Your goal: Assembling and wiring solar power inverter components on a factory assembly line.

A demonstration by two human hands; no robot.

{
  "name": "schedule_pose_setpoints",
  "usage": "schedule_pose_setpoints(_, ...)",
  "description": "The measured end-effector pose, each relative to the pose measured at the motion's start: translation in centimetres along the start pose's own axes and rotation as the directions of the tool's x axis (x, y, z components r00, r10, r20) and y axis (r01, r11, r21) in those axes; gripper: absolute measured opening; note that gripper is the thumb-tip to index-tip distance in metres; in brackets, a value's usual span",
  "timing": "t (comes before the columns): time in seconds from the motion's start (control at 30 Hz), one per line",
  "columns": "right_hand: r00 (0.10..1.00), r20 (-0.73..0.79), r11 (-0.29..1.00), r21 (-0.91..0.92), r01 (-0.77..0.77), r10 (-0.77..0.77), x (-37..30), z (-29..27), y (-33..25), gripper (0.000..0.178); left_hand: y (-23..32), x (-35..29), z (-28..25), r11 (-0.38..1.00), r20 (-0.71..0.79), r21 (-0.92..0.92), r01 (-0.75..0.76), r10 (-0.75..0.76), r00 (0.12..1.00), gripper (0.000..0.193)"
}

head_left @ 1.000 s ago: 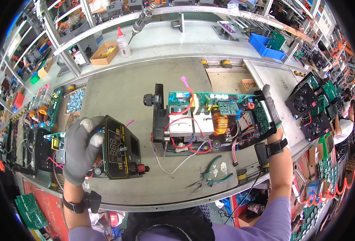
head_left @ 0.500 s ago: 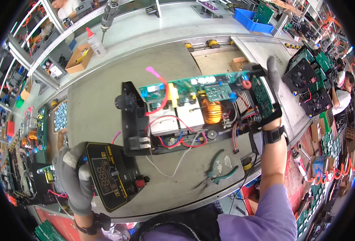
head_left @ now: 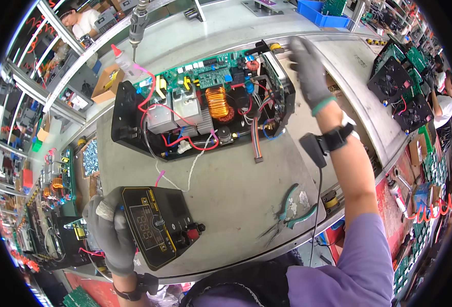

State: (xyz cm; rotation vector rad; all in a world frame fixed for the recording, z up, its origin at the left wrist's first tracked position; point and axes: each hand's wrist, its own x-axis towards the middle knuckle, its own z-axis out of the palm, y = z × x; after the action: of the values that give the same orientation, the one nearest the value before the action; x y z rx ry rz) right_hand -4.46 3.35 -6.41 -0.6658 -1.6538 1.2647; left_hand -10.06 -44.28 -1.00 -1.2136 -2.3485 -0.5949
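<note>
My left hand [head_left: 108,233], in a grey glove, grips the left edge of a black front panel [head_left: 177,202] with a display, knob and terminals. Farther off on the grey work board lies an open black power unit [head_left: 185,110], showing a green circuit board, a copper coil and silver heat sinks. A ribbon cable [head_left: 256,140] hangs from its near side, and thin wires trail toward the panel. Just beyond the unit's right end, my gloved right hand [head_left: 310,71] is empty, its fingers stretched out and slightly blurred. Teal-handled pliers [head_left: 290,212] lie near the front edge.
A power screwdriver [head_left: 138,25] hangs above a red-tipped bottle [head_left: 123,61] and a small carton [head_left: 105,89]. Screws fill a tray [head_left: 90,158] at left. Fan units [head_left: 392,84] stand at right; a blue bin [head_left: 320,15] is at the back. Other people work at far left and right.
The power unit has moved left and away from me, onto the board. My right hand has let go of it. My left hand and the panel have shifted slightly right and nearer.
</note>
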Motion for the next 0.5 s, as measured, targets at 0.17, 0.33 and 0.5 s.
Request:
schedule_pose_setpoints(0.17, 0.923, 0.079, 0.891, -0.241, 0.385, -0.377, -11.7, -8.6, -4.2, 0.036, -0.4, -0.1, 0.5, 0.996, 0.007, 0.032, 0.081, -0.081, 0.997, 0.023)
schedule_pose_setpoints(0.33, 0.657, 0.747, 0.728, -0.392, 0.562, -0.105, -22.7, -10.7, -5.7, 0.063, 0.7, 0.8, 1.8, 0.994, -0.051, -0.018, 0.106, -0.107, 0.993, 0.018)
schedule_pose_setpoints(0.5, 0.678, 0.735, 0.495, -0.594, 0.634, 0.014, -25.2, -12.0, -4.4, 0.073, 4.1, 2.3, 4.4, 0.998, -0.245, -0.07, -0.006, -0.011, 0.969, 0.022)
